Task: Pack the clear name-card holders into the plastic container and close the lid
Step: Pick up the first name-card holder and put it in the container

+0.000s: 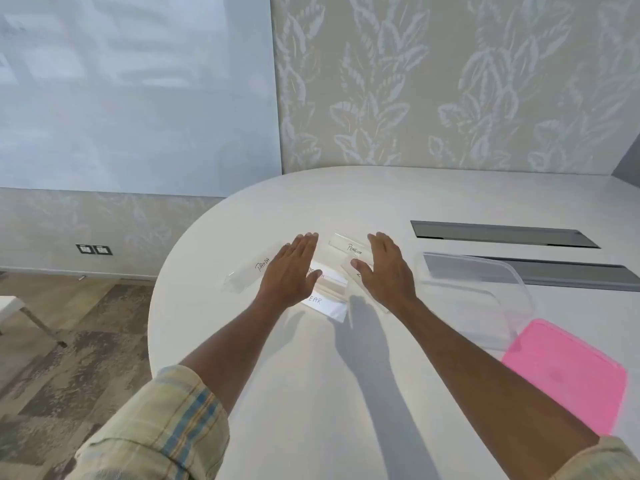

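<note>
Several clear name-card holders lie in a loose cluster on the white table (263, 358). One reads PANDA (250, 270), one PENGUIN (348, 246), one ends in EAR (325, 305). My left hand (290, 271) hovers flat and open over the left of the cluster, and my right hand (386, 268) hovers flat over the right, covering part of a holder. Neither hand grips anything. The clear plastic container (485, 299) stands open to the right, with its pink lid (568, 372) lying flat in front of it.
Two dark cable hatches (502, 233) are set into the table behind the container. The table's rounded edge curves at the left, with patterned floor and a chair leg (38, 323) beyond it. A wall stands behind.
</note>
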{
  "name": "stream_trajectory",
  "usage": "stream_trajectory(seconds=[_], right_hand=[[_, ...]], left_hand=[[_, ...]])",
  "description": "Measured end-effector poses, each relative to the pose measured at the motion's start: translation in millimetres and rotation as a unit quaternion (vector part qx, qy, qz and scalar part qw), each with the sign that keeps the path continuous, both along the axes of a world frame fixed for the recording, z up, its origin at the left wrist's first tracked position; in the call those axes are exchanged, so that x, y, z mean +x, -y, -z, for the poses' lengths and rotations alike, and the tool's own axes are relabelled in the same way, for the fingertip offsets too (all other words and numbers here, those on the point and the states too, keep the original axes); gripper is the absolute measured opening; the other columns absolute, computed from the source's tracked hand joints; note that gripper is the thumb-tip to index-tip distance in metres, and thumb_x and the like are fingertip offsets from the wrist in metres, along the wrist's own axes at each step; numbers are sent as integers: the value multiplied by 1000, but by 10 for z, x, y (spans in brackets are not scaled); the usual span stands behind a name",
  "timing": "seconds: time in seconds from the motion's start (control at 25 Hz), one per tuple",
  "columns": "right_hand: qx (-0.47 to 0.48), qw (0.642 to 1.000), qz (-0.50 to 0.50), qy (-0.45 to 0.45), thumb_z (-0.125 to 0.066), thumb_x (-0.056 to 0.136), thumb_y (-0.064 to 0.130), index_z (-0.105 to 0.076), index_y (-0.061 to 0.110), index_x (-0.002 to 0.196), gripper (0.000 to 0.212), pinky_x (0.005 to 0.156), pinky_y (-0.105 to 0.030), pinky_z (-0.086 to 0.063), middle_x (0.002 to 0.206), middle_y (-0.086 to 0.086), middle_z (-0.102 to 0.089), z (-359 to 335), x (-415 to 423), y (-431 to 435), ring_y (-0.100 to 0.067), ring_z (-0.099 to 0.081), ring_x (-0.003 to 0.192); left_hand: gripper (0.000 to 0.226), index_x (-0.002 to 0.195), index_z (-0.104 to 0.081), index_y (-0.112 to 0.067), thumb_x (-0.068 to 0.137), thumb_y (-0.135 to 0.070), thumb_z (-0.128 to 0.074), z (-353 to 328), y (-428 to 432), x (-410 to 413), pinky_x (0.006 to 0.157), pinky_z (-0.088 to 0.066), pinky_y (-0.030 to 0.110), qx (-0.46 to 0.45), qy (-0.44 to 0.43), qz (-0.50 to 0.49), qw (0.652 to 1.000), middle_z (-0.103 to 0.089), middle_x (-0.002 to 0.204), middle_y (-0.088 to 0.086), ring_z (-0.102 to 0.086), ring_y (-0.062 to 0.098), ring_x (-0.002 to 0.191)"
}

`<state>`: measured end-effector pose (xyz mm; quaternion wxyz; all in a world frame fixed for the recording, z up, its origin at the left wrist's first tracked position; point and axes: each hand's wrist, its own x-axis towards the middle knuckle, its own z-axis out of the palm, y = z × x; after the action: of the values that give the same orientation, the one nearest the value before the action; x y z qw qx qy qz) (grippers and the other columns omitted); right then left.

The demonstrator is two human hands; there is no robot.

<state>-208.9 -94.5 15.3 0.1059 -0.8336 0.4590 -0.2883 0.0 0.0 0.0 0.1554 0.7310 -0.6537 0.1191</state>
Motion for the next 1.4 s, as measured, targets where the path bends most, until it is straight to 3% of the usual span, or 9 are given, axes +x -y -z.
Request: stream_trajectory(seconds=[0.12, 0.24, 0.36, 0.6, 0.68, 0.8, 1.0, 1.24, 1.4], right_hand=[[70, 998, 0, 8, -62, 97, 47, -53, 21, 143, 54, 100, -44, -51, 146, 2, -55, 25, 74, -18, -24, -53, 134], [160, 987, -29, -8, -68, 92, 50, -64, 27, 131, 45, 99, -42, -52, 132, 6, -65, 44, 219, -92, -19, -63, 121], [190, 979, -64, -41, -75, 88, 46, -67, 27, 126, 43, 95, -38, -52, 122, 8, -68, 100, 361, -175, -18, -64, 114], [195, 962, -63, -178, -80, 84, 43, -67, 20, 119, 44, 84, -35, -50, 121, -2, -67, 277, 526, -208, -27, -65, 110], [192, 958, -50, -209, -81, 83, 40, -65, 25, 97, 27, 75, -33, -45, 109, -3, -63, 323, 537, -196, -28, -64, 97], [195, 954, -39, -224, -83, 82, 36, -38, 27, 68, 49, 64, -31, -37, 93, 0, -52, 350, 560, -218, -26, -51, 80], [176, 950, -43, -254, -86, 74, 29, -65, 12, 95, 34, 73, -35, -50, 103, -5, -69, 398, 629, -217, -31, -68, 93], [155, 951, -30, -265, -86, 71, 26, -65, 12, 93, 33, 70, -33, -44, 106, -9, -68, 485, 651, -173, -33, -68, 97], [149, 954, -31, -258, -86, 73, 29, -68, 18, 121, 53, 80, -35, -48, 121, -6, -66, 505, 625, -148, -31, -65, 109]], left_hand=[[57, 158, -45, -15, 105, -33, -56, -15, 57, 96, 114, -42, 41, 34, -13, -16, 999, -57, 155, 9, -53, 28, 145], [41, 144, -62, -20, 104, -25, -56, -4, 98, 223, 115, -42, 40, 88, 0, -12, 996, -67, 145, 1, -45, 22, 152], [48, 148, -59, -28, 100, -23, -64, 8, 118, 364, 121, -39, 41, 147, -12, 13, 989, -58, 155, -9, -34, 15, 159], [61, 151, -50, -41, 95, -29, -70, 101, 245, 587, 108, -48, 40, 286, 38, 28, 957, -56, 152, -1, -55, 23, 141], [63, 151, -51, -41, 93, -30, -73, 142, 308, 634, 105, -49, 40, 294, 49, 32, 954, -58, 148, 1, -57, 24, 137], [68, 151, -51, -40, 90, -31, -78, 195, 379, 687, 106, -49, 41, 305, 37, 41, 951, -58, 148, 1, -57, 24, 137], [66, 146, -56, -39, 86, -26, -79, 281, 468, 782, 104, -49, 38, 302, 28, 61, 951, -61, 143, -1, -58, 23, 134], [59, 143, -60, -37, 88, -22, -75, 312, 464, 800, 101, -51, 38, 277, 43, 84, 956, -65, 138, -1, -61, 23, 130], [56, 141, -61, -38, 88, -24, -73, 304, 423, 816, 95, -49, 36, 269, 59, 87, 958, -66, 135, -1, -63, 24, 127]])
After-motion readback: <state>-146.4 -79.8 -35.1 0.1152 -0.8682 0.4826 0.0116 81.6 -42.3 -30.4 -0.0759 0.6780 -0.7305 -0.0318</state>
